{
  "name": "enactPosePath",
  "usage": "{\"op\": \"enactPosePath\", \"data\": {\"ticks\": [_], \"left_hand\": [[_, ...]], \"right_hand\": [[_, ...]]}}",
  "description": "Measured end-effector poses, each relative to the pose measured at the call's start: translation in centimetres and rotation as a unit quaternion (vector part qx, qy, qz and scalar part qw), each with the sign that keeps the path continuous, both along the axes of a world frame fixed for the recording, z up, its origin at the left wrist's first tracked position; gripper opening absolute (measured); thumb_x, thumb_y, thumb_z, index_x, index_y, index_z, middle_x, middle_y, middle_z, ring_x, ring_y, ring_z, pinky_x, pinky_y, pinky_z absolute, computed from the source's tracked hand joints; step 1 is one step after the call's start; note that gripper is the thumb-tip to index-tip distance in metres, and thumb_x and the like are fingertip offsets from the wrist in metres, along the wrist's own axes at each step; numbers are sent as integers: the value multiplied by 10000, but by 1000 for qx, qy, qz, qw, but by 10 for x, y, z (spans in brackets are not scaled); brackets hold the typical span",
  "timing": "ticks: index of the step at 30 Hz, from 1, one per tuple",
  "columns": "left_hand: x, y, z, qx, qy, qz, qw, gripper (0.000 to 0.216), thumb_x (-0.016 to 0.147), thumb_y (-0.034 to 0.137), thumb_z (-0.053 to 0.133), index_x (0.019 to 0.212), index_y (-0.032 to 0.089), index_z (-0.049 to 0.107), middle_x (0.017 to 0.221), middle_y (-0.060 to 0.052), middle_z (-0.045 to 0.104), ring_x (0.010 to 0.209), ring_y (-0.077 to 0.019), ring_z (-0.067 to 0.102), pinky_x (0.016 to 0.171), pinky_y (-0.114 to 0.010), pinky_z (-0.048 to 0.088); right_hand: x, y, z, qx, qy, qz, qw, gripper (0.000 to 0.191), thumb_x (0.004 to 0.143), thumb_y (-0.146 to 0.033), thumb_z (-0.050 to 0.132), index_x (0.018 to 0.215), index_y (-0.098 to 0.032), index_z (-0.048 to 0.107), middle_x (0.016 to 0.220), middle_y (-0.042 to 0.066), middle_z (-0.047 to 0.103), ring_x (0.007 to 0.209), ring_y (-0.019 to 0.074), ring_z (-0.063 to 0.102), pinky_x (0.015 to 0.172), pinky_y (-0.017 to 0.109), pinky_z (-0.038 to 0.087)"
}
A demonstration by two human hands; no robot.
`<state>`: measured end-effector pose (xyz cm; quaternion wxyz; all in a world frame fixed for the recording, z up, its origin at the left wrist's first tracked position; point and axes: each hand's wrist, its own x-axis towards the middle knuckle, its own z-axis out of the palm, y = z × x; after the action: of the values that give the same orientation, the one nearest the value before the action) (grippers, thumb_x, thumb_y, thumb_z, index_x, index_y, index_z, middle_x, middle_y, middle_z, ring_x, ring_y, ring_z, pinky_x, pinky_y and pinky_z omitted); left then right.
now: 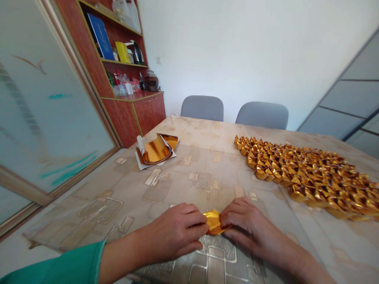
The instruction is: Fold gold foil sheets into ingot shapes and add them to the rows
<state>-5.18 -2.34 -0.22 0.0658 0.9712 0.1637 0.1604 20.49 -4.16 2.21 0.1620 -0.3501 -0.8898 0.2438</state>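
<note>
A small piece of gold foil paper (213,223) lies on the table between both my hands. My left hand (176,232) has its fingers curled and pinches the paper's left side. My right hand (248,225) presses and pinches the right side, fingers bent. Most of the paper is hidden under my fingers. A stack of flat gold foil sheets (156,150) rests at the far left of the table. Several folded gold ingot shapes (308,175) lie in rows on the right.
The table (204,181) carries a patterned beige cover. Two grey chairs (203,107) stand at its far side. A red-brown cabinet (130,106) with shelved items stands at the back left, beside a frosted glass panel (44,110).
</note>
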Motion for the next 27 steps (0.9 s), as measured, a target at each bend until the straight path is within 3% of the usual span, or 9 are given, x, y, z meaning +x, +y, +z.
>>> {"op": "enactPosePath", "data": {"ticks": [6,12,17,27], "left_hand": [[4,0,3,-38,-28,14,999,200,962,273,488,1088,183,615,1001,-75,665,905,-195,588,832,-332,480],[3,0,1,-90,-48,38,994,114,949,232,484,968,173,579,973,-62,657,870,-183,572,792,-303,468],[2,-1,5,-84,-10,61,995,125,937,262,493,1006,179,557,966,-61,635,856,-195,567,756,-300,470],[4,-3,10,-52,17,30,998,216,939,256,493,1114,177,591,945,-67,637,845,-205,574,763,-322,475]], "right_hand": [[-6,9,-12,-25,50,-85,995,145,956,-298,574,879,-214,664,824,0,668,784,156,587,742,295,417],[-12,11,-25,-10,34,-175,984,130,904,-241,629,785,-189,640,772,11,636,780,183,563,701,299,393],[-17,11,-29,4,22,-202,979,122,890,-212,632,770,-190,627,794,21,634,797,199,563,730,322,377],[-22,12,-27,29,-16,-227,973,94,875,-194,641,790,-196,603,815,26,651,804,212,575,728,327,373]]}}
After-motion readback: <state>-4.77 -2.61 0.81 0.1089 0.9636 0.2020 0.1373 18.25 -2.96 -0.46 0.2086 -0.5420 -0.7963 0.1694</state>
